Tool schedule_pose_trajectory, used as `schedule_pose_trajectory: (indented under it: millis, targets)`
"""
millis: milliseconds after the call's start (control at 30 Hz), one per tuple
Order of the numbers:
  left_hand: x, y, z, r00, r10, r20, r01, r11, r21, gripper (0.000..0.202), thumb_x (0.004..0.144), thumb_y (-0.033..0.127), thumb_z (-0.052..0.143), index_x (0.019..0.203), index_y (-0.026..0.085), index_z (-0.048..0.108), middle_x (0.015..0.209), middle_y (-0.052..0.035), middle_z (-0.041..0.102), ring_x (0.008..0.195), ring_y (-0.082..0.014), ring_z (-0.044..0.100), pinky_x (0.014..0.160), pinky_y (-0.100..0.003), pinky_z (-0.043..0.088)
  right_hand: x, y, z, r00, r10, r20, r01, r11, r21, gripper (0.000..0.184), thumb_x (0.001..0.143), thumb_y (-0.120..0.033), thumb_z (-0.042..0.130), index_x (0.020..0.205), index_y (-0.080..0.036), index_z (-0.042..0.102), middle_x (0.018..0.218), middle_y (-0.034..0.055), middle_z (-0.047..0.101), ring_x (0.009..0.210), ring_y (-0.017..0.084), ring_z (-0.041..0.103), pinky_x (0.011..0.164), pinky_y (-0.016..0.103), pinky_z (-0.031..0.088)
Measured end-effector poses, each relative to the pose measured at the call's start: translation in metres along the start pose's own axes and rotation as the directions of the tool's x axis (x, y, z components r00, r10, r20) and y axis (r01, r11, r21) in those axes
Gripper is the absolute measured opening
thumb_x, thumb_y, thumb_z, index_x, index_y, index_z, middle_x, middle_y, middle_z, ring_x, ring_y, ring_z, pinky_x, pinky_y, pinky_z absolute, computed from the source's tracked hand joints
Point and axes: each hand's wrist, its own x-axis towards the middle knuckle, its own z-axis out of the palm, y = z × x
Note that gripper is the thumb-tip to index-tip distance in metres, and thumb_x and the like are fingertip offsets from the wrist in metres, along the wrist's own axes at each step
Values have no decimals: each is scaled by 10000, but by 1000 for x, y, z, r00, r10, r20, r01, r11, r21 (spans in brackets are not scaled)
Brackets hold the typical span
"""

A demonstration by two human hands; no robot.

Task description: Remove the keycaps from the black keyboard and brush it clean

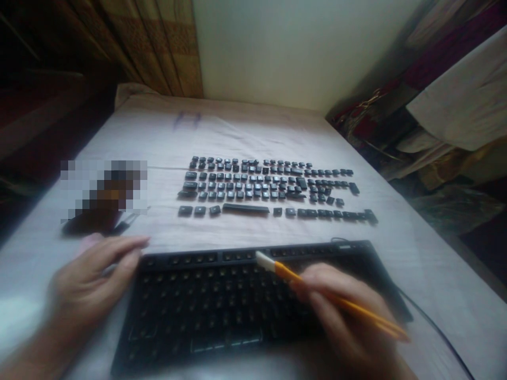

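A black keyboard base (pixel 206 295) with its keycaps off lies in front of me, bare key sockets showing across it. My right hand (pixel 348 311) pinches an orange-handled paintbrush (pixel 287 272), its pale bristles at the top row of sockets near the middle. At the base's upper left corner rests my left hand (pixel 95 285), fingers stretched forward and the thumb along the edge. It holds nothing that I can see. Beyond the base, loose black keycaps (pixel 245 208) sit in rows on the cloth, laid out much like a keyboard.
White cloth (pixel 253 126) covers the surface. A dark object (pixel 91 219), partly pixelated, lies at the left beside a small blurred item (pixel 129 221). The keyboard's cable (pixel 435 322) runs off at the right. Piled fabrics (pixel 467 100) line the right side.
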Motion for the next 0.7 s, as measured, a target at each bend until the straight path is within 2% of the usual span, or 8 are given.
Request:
schedule_pose_trajectory:
  millis: [300, 467, 700]
  targets:
    - [2, -3, 0, 1000, -21, 22, 21, 1000, 1, 210, 937, 416, 560, 1006, 322, 734, 1005, 16, 774, 910, -206, 714, 1126, -417, 435, 3, -2, -1, 999, -10, 52, 11, 1000, -19, 255, 832, -14, 533, 940, -222, 633, 699, 4, 687, 596, 159, 682, 562, 262, 573]
    - [2, 0, 1, 999, -19, 32, 19, 1000, 8, 216, 937, 421, 564, 1010, 314, 737, 1004, 21, 775, 904, -197, 713, 1120, -404, 444, 6, -4, 0, 989, -18, 148, 30, 996, -80, 198, 844, -29, 531, 880, -201, 623, 660, 9, 673, 548, 146, 649, 530, 258, 533]
    - [2, 3, -1, 999, -26, 25, 26, 1000, -5, 208, 941, 409, 560, 1003, 314, 734, 1012, 13, 772, 927, -210, 714, 1121, -426, 430, 5, -2, 5, 974, -58, 218, 84, 990, -112, 195, 867, -36, 541, 919, -199, 635, 693, 20, 712, 562, 156, 673, 558, 271, 540]
